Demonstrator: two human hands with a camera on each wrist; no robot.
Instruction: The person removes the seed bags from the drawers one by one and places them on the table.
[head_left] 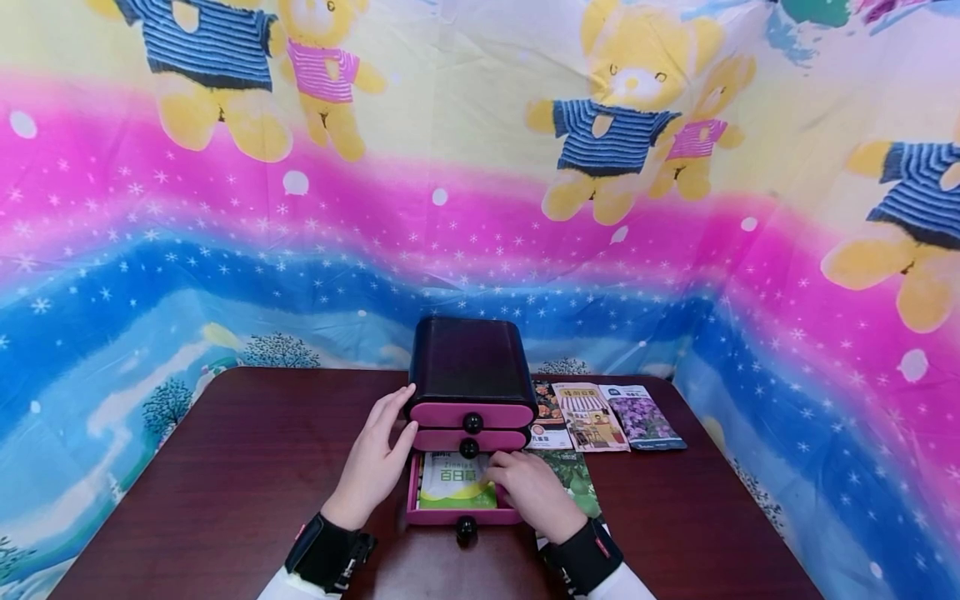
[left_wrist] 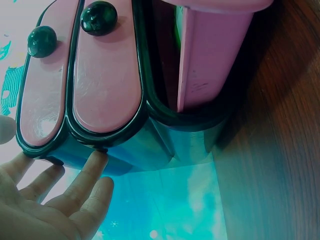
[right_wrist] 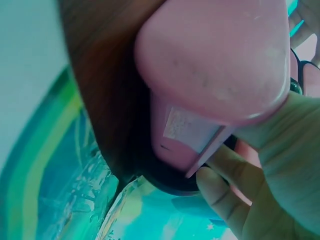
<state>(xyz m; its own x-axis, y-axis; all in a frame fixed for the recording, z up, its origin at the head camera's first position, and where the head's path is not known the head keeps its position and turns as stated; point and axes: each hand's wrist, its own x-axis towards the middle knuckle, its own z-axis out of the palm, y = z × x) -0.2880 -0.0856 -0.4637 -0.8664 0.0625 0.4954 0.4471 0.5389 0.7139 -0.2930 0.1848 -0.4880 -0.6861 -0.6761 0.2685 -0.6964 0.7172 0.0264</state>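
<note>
A small black cabinet (head_left: 468,358) with pink drawer fronts and round black knobs stands on the table. Its bottom drawer (head_left: 435,517) is pulled out; the upper two are closed. A white and green seed packet (head_left: 453,492) lies inside that drawer. My left hand (head_left: 373,462) rests against the cabinet's left side, its fingers (left_wrist: 80,185) extended along the black casing. My right hand (head_left: 536,492) reaches over the open drawer's right side, fingertips at the packet's right edge. In the right wrist view its thumb goes behind the drawer front, and I cannot tell whether it pinches the packet.
Right of the cabinet lie a packet with orange flowers (head_left: 550,408), one with a shopfront drawing (head_left: 591,417) and one with purple flowers (head_left: 643,417). A green leafy packet (head_left: 573,479) lies beside the drawer, partly under my right hand. A printed cloth (head_left: 450,233) hangs behind the table.
</note>
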